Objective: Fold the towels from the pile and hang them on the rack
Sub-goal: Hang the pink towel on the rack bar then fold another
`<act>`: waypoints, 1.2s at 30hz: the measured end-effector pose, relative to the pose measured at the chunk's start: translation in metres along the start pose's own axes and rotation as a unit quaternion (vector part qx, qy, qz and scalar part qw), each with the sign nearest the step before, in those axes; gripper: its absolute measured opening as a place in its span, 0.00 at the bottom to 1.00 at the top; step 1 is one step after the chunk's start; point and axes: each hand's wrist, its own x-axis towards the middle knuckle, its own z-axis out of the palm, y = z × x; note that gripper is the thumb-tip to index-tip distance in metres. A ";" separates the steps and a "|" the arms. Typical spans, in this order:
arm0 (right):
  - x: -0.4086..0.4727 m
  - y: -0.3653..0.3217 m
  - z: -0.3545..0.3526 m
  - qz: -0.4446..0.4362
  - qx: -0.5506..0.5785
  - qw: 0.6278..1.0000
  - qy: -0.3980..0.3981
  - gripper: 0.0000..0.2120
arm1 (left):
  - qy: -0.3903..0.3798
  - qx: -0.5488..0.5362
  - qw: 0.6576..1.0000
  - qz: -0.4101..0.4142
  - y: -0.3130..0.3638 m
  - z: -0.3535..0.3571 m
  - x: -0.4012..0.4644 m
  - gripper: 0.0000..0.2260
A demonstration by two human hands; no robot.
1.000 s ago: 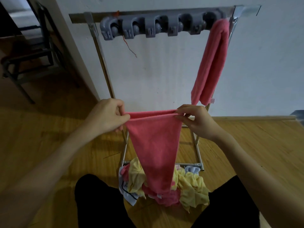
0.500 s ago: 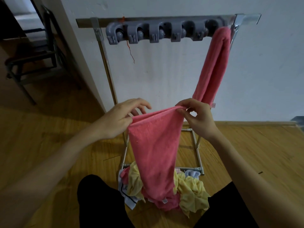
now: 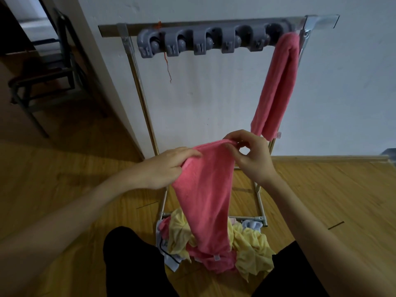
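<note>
A pink towel (image 3: 205, 194) hangs lengthwise between my hands in front of the rack. My left hand (image 3: 169, 166) grips its upper left edge with the fingers laid over the cloth. My right hand (image 3: 250, 155) pinches the top right corner. The towel's lower end reaches the pile (image 3: 214, 245) of yellow, pink and pale blue towels on the floor at the rack's foot. The metal rack (image 3: 214, 21) stands against the white wall, with a grey clip holder (image 3: 201, 41) on its top bar. Another folded pink towel (image 3: 276, 86) hangs over the bar's right end.
A dark metal chair (image 3: 42, 82) stands at the far left beyond a wall corner (image 3: 102, 82). The floor is yellow wood. My knees in black trousers (image 3: 132, 264) frame the pile from both sides. A red thread (image 3: 167, 65) dangles from the holder.
My hands have come closer together and the towel's top edge has bunched from a flat stretch into a narrower drape. My left hand's fingers now lie over the cloth. The view has tilted slightly down.
</note>
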 end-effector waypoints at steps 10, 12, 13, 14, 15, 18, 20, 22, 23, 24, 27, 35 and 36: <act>-0.013 -0.007 0.023 -0.008 0.046 0.998 -0.038 0.07 | 0.133 -0.253 0.953 -0.098 0.009 0.010 0.017 0.27; -0.014 -0.007 0.025 0.000 0.061 0.997 -0.040 0.07 | 0.144 -0.266 0.947 -0.106 0.009 0.013 0.019 0.27; -0.016 -0.008 0.027 -0.001 0.068 0.997 -0.043 0.07 | 0.151 -0.271 0.945 -0.109 0.009 0.014 0.020 0.26; -0.019 -0.009 0.030 -0.006 0.071 0.996 -0.048 0.07 | 0.159 -0.275 0.942 -0.108 0.010 0.016 0.022 0.24; -0.021 -0.010 0.033 -0.015 0.071 0.996 -0.053 0.08 | 0.167 -0.278 0.940 -0.107 0.012 0.017 0.023 0.23; -0.026 -0.013 0.041 -0.043 0.065 0.995 -0.057 0.09 | 0.174 -0.272 0.941 -0.099 0.017 0.018 0.024 0.23; -0.028 -0.012 0.045 -0.054 0.055 0.996 -0.050 0.09 | 0.168 -0.262 0.945 -0.096 0.016 0.019 0.023 0.23; -0.029 -0.012 0.047 -0.062 0.046 0.996 -0.042 0.10 | 0.162 -0.251 0.949 -0.095 0.015 0.020 0.022 0.23; -0.031 -0.012 0.048 -0.068 0.042 0.996 -0.037 0.10 | 0.162 -0.249 0.950 -0.094 0.015 0.019 0.021 0.21; -0.032 -0.012 0.049 -0.072 0.041 0.996 -0.032 0.11 | 0.164 -0.245 0.951 -0.093 0.015 0.019 0.021 0.19; -0.035 -0.011 0.051 -0.077 0.043 0.996 -0.021 0.13 | 0.168 -0.235 0.953 -0.091 0.017 0.019 0.021 0.18; -0.036 -0.010 0.048 -0.091 0.045 0.995 -0.012 0.15 | 0.165 -0.221 0.958 -0.075 0.009 0.024 0.018 0.25; -0.037 -0.011 0.048 -0.094 0.045 0.994 -0.016 0.16 | 0.167 -0.222 0.958 -0.079 0.010 0.023 0.018 0.24</act>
